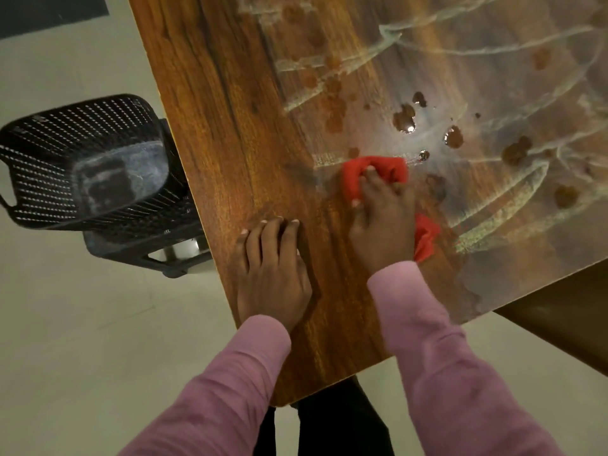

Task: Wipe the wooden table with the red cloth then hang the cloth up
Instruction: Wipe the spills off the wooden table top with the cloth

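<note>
Fingers (368, 179) of the right hand (381, 222) gripped the bunched red cloth (388, 169) on the wooden surface (230, 126), the left hand (273, 268) lay flat and open; wiping was underway, and next came the brown droplets (404, 118) beyond.

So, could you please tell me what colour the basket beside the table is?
Black, with a perforated mesh pattern; the basket shows in the head view.
</note>
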A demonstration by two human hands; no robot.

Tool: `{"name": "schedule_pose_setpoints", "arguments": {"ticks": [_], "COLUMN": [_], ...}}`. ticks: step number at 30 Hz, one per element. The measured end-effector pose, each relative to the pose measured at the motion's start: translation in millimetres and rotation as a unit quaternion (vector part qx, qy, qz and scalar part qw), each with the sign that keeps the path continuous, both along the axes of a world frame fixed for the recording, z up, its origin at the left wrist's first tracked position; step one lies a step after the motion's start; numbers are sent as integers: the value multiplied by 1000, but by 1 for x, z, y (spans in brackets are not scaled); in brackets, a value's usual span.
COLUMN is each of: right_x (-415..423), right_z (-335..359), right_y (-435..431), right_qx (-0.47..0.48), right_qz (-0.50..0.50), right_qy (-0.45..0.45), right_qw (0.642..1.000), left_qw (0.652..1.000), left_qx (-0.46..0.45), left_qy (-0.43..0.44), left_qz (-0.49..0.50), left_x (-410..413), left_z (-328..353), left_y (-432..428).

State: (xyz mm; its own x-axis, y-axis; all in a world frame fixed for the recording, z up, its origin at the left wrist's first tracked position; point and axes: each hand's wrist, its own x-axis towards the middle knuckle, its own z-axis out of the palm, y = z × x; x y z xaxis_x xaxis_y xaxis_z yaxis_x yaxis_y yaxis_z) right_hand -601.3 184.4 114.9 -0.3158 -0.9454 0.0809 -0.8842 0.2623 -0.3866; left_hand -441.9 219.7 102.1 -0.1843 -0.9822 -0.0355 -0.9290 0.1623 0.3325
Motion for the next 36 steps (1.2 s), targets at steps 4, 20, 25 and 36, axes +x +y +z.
{"name": "schedule_pose_setpoints", "arguments": {"ticks": [4,20,25,36], "right_x": [38,-33,9,-46], "right_z": [0,-3,-1,-1], "right_y": [14,-38,-33,-69], "right_qx": [-7,-7,-14,19], "right_qz": [86,-45,6,-56], "right_qy": [-3,26,-3,21], "right_qw": [996,999,1000,998], "left_qw": [1000,997,997,997], "left_qx": [-5,-74,-76,-75], "left_qy": [16,1,-26,-5], "left_qz": [12,9,12,31], "left_x": [-1,-4,-6,-5], "left_z": [3,-12,-9,-9], "left_y": [0,-155,-153,-153]}}
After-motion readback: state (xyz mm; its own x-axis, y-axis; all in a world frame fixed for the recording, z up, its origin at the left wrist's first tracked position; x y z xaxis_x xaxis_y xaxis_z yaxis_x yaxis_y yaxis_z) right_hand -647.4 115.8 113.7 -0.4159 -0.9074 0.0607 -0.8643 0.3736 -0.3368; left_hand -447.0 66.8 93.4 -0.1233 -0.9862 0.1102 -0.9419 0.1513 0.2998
